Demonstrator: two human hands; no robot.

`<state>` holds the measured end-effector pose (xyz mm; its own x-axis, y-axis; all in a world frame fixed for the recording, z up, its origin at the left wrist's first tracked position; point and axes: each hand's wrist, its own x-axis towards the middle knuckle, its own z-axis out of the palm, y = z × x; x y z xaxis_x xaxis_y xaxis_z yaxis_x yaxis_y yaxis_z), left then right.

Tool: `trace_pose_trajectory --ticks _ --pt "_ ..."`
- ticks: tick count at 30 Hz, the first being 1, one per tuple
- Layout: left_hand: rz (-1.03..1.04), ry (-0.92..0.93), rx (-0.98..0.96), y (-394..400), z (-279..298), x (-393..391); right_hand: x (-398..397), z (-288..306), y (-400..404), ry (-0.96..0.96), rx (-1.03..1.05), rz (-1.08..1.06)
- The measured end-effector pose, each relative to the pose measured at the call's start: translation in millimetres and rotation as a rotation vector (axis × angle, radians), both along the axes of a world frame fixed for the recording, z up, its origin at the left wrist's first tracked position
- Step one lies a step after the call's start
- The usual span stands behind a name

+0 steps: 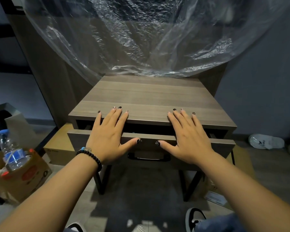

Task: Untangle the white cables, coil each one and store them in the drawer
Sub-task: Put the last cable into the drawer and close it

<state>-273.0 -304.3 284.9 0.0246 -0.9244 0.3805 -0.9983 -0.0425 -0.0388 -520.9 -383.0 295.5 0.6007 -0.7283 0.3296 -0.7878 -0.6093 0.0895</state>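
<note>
Left hand [107, 134] and right hand [190, 136] lie flat, fingers straight, holding nothing, on the nightstand's [151, 96] front edge above the slightly open drawer [147, 144].

Walls: dark grey-blue wall [261, 91] on the right side and behind; the left side is in shadow.
Floor: grey floor [141, 198], dim, with soft shadows.
Furniture: a small wooden bedside table [149, 92] on black metal legs [102, 180].
Cover: a crumpled clear plastic sheet [141, 36] hangs behind the table and touches its back edge.
Left side: a cardboard box [23, 178] with a water bottle [11, 151] standing in it; a flat carton [60, 148] beside the table.
Right side: a white slipper [265, 141] on the floor near the wall.
Light: weak, indoor.
</note>
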Motion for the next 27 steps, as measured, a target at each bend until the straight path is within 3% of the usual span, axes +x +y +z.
trace_pose_trajectory --ticks 7,16,22,27 --pt "-0.033 0.096 -0.099 -16 2 -2 8 -7 -16 -0.080 -0.049 -0.013" --pt "0.009 0.057 -0.259 -35 9 -9 21 -22 -23 -0.317 -0.190 -0.048" --pt "0.039 0.116 -0.236 -32 16 -12 22 -19 -22 -0.355 -0.187 -0.048" --pt "0.056 0.233 -0.048 -22 31 -14 24 -10 -15 -0.321 -0.046 -0.075"
